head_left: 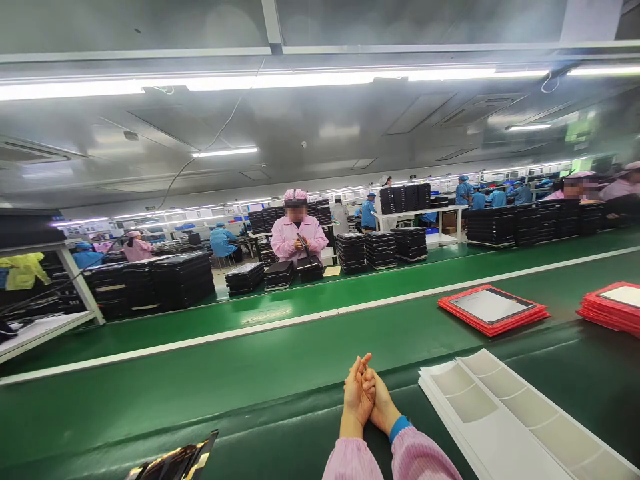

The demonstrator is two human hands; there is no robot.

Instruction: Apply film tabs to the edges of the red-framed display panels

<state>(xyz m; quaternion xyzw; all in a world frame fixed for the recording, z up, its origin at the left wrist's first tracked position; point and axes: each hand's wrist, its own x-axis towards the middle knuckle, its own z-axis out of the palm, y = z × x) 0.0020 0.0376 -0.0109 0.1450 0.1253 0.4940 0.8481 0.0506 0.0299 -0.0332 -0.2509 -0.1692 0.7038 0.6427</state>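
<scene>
My left hand [356, 395] and my right hand [384, 401] are clasped together above the dark green bench mat [280, 437]. The fingers of each are closed on the other hand, and some are hidden in the clasp. No other object shows between them. Just to the right lies a stack of white sheets [500, 433] bearing greyish rectangular labels. At the lower left, partly cut off by the frame, are dark, glossy flat pieces [175, 463] with gold-coloured edges.
Beyond the mat runs a green conveyor belt [240, 373] with a white edge strip. Red trays [493, 327] holding a flat grey panel stand on the right, near another red stack [613, 313]. Across the line, a person in pink [297, 237] handles a black item among black stacks [353, 253].
</scene>
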